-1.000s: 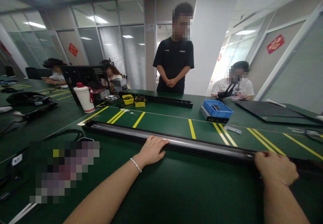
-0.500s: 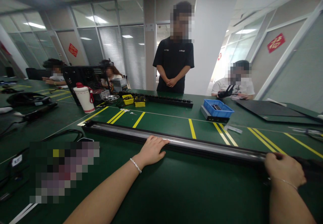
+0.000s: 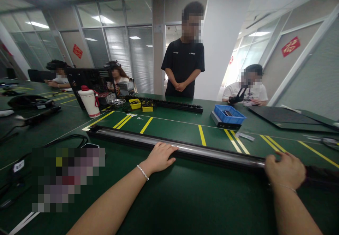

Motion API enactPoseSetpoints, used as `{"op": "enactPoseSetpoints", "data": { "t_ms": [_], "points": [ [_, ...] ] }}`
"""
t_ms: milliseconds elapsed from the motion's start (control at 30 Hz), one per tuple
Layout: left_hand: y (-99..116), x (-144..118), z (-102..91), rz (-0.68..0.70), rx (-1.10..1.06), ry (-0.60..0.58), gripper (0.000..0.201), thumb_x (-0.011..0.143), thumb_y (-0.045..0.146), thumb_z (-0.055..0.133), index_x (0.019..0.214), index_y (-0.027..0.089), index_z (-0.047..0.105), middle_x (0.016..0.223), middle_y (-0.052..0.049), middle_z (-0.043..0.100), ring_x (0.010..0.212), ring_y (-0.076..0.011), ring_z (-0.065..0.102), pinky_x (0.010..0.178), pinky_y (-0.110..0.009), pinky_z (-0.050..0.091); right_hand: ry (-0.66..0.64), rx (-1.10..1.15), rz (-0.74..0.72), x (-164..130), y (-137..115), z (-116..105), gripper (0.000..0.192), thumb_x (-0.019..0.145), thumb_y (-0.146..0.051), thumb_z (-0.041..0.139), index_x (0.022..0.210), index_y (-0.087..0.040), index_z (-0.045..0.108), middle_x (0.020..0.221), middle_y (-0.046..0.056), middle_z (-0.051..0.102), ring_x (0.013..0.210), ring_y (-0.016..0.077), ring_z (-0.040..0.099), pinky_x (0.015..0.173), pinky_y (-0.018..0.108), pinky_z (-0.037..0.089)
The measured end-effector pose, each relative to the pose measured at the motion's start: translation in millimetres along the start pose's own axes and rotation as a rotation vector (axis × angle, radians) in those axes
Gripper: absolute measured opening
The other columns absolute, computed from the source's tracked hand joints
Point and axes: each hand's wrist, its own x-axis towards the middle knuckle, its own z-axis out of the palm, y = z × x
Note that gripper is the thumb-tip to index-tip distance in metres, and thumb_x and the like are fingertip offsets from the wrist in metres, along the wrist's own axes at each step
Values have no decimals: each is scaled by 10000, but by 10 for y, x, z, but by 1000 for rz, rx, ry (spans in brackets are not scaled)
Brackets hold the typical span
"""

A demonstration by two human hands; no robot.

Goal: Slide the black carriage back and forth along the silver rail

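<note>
R hand point(image 3: 285, 170) slid left along bar point(image 3: 201, 152) (slightly).

**Hidden, cropped and blurred parts**

The right hand point(image 3: 285, 170) covers a stretch of the long rail point(image 3: 185, 149), so the fingertips beyond it and the rail beneath cannot be seen. The left hand point(image 3: 159, 157) lies flat over another stretch. Both forearms run out at the bottom edge. The rail's right end fades into dark shadow toward the right edge. A pixelated patch point(image 3: 68, 178) hides whatever lies on the green table point(image 3: 185, 199) at the left. What lies in the blue tray point(image 3: 229, 114) and the yellow boxes point(image 3: 135, 104) is too small to tell.
</note>
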Motion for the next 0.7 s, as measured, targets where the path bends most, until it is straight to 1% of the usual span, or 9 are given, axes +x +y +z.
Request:
{"op": "enactPoseSetpoints", "data": {
  "t_ms": [67, 133, 200, 267, 400, 467, 600, 633, 700],
  "points": [
    [-26, 0, -8, -4, -20, 16, 378, 878, 405, 469, 1228, 263, 478, 1127, -33, 565, 1045, -203, 493, 920, -360, 349, -71, 123, -179, -52, -435, -136, 376, 801, -305, 382, 941, -107, 670, 1039, 185, 617, 1040, 295, 526, 829, 434, 403],
    [-67, -4, -16, -36, -33, 45, 326, 897, 403, 432, 1165, 245, 527, 1096, -38, 562, 1019, -194, 497, 890, -341, 379, -175, 262, -351, -147, -890, -276, 382, 844, -336, 357, 968, -133, 656, 1064, 138, 625, 1034, 256, 536, 891, 414, 394],
    [-121, -11, -23, -107, -33, 88, 286, 911, 382, 400, 1078, 229, 575, 1057, -42, 562, 985, -188, 505, 862, -329, 402, -350, 397, -540, -270, -1274, -397, 400, 881, -366, 334, 1079, -163, 616, 1140, 100, 604, 1064, 208, 528, 924, 360, 393],
    [-194, -17, -31, -199, -14, 147, 271, 908, 358, 393, 1028, 219, 592, 1037, -49, 564, 979, -193, 509, 860, -336, 411, -531, 400, -697, -384, -1533, -490, 396, 900, -390, 326, 1167, -231, 572, 1187, 52, 590, 1070, 186, 527, 922, 353, 395],
    [-480, -10, -97, -428, 109, 304, 311, 830, 304, 478, 1114, 198, 551, 1153, -89, 538, 1144, -243, 442, 987, -391, 340, -623, 322, -743, -481, -1695, -579, 419, 917, -417, 286, 1211, -260, 541, 1179, 35, 597, 1067, 191, 527, 913, 372, 387],
    [-744, -11, -171, -656, 165, 363, 415, 787, 307, 500, 1180, 174, 513, 1274, -122, 469, 1243, -283, 357, 1029, -425, 298, -628, 314, -740, -473, -1685, -587, 425, 920, -422, 278, 1213, -258, 538, 1178, 37, 597, 1063, 188, 529, 907, 364, 387],
    [-1417, -107, -405, -1195, 98, 289, 593, 769, 411, 484, 1277, 112, 415, 1402, -192, 320, 1310, -359, 260, 1007, -493, 315, -609, 323, -752, -454, -1670, -587, 420, 922, -405, 280, 1208, -249, 546, 1166, 41, 602, 1053, 192, 530, 906, 365, 384],
    [-1569, -159, -477, -1280, 89, 257, 623, 777, 438, 464, 1290, 93, 385, 1422, -220, 271, 1308, -392, 246, 974, -535, 330, -603, 326, -751, -455, -1673, -588, 419, 922, -403, 283, 1208, -248, 547, 1164, 42, 603, 1050, 192, 531, 903, 365, 387],
    [-1809, -290, -628, -1283, 91, 228, 641, 795, 425, 429, 1272, 5, 348, 1388, -314, 253, 1264, -467, 270, 891, -622, 341, -593, 333, -749, -460, -1679, -593, 415, 921, -401, 288, 1208, -252, 549, 1161, 42, 604, 1044, 191, 533, 896, 365, 391]
  ]
}}
